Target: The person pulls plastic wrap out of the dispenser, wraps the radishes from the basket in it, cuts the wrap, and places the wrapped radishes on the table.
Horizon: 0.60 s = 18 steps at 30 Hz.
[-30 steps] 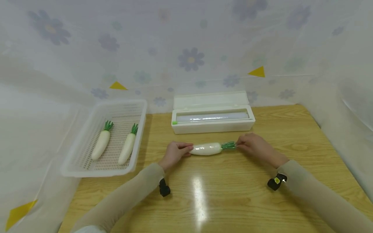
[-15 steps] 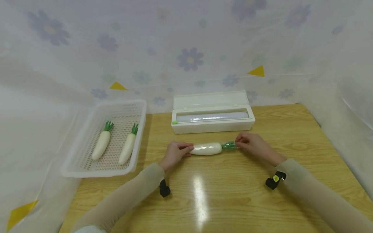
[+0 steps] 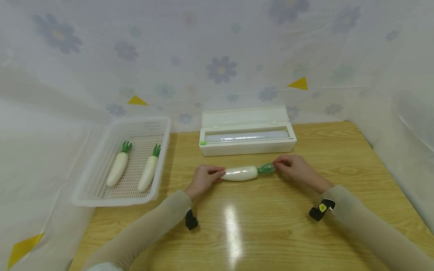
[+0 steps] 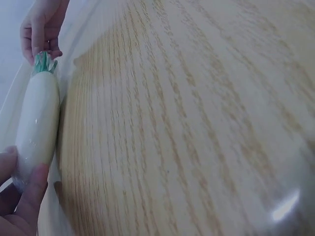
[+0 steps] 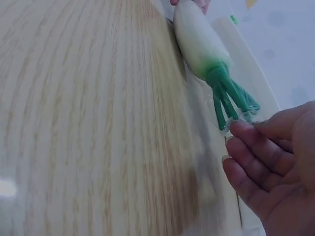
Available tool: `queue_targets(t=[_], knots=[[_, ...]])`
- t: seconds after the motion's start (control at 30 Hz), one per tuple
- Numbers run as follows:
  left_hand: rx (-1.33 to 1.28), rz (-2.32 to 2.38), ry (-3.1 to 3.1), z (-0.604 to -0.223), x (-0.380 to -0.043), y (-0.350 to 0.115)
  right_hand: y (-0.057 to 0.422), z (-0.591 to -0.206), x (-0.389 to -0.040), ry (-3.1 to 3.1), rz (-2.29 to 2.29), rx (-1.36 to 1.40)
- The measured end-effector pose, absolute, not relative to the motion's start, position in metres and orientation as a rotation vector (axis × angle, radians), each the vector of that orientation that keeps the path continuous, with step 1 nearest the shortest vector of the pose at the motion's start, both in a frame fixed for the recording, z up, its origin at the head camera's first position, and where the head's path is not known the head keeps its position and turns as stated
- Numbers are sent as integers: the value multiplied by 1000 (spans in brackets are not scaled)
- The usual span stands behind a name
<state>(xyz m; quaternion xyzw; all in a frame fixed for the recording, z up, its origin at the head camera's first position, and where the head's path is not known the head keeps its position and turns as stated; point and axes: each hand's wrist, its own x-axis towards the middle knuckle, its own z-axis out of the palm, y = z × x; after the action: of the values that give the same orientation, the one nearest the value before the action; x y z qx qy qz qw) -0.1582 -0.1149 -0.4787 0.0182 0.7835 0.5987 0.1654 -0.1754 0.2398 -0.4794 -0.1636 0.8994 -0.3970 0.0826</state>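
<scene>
A white daikon radish point(image 3: 240, 173) with a green top, covered in shiny clear plastic wrap, lies crosswise on the table in front of me. My left hand point(image 3: 202, 178) grips its tapered end between thumb and fingers. At the leafy end, my right hand point(image 3: 295, 170) pinches the wrap just beyond the green stalks point(image 5: 230, 96), thumb against forefinger, as the right wrist view shows. From the left wrist view, the radish point(image 4: 38, 118) stretches from the left fingers up toward the right hand point(image 4: 42, 29).
Behind the radish stands an open white wrap dispenser box point(image 3: 248, 146), a roll of film point(image 3: 247, 136) inside. To the left, a white perforated basket point(image 3: 78, 194) holds two radishes point(image 3: 117, 169). The wooden table point(image 3: 271, 226) meets a flowered plastic sheet at the back.
The right hand has shifted slightly left with the wrap end, and the film now bunches closer around the green stalks. The left hand keeps its grip in the same place.
</scene>
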Motion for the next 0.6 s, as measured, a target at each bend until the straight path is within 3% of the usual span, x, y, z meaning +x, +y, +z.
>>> queue_targets(t=[0.27, 0.6], knots=[[62, 1714, 2227, -481, -160, -114, 237, -480, -175, 2740, -1123, -661], [108, 1773, 2228, -483, -159, -114, 230, -479, -175, 2768, -1205, -599]])
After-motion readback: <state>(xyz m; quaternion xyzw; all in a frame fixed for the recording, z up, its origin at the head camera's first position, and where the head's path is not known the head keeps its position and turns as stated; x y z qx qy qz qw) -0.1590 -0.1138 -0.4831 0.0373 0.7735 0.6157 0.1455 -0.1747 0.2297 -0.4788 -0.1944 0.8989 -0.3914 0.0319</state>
